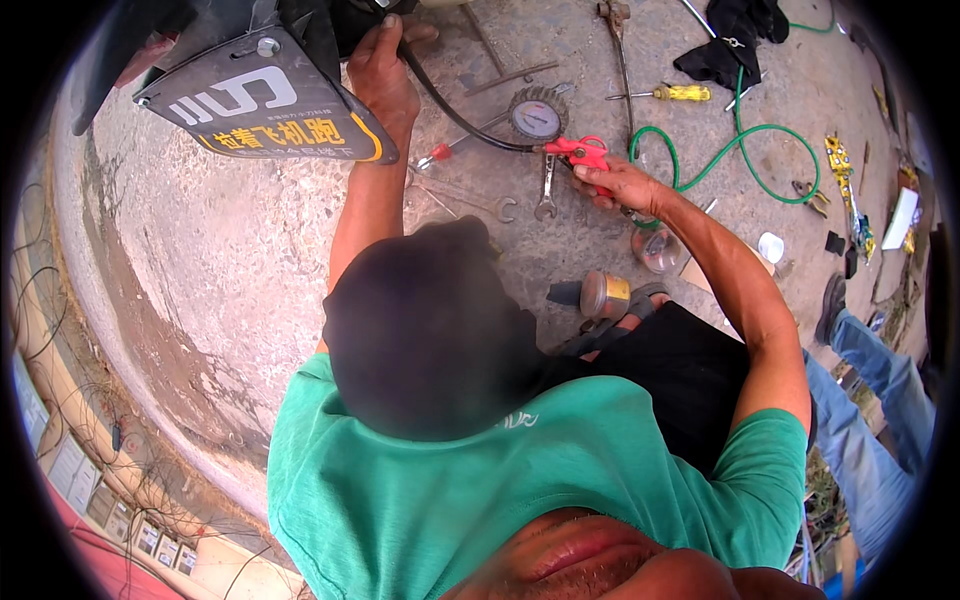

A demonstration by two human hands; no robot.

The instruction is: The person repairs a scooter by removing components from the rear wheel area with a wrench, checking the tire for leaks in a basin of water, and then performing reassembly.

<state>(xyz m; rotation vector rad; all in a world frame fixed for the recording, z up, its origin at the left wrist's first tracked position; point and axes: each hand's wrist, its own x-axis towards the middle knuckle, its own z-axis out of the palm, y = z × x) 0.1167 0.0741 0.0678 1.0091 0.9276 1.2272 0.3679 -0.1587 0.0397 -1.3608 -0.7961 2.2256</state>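
My right hand (622, 187) is closed round the red handle of a tyre inflator (580, 152), whose round dial gauge (537, 118) faces up. From the inflator a black hose (440, 100) curves up and left to my left hand (383, 75). That hand's fingers are closed on the hose near its far end, beside a dark vehicle part; the hose tip is hidden. A grey mudguard (260, 100) with white and yellow print hangs left of my left hand. A green air hose (700, 180) loops over the ground right of my right hand.
Wrenches (546, 190), a yellow-handled screwdriver (680, 93) and a red-tipped rod (436, 154) lie on the concrete. Near my foot sit a lidded jar (605, 294) and a clear container (657, 245). Another person's jeans-clad legs (865, 420) are at right. Black cloth (730, 50) lies far right.
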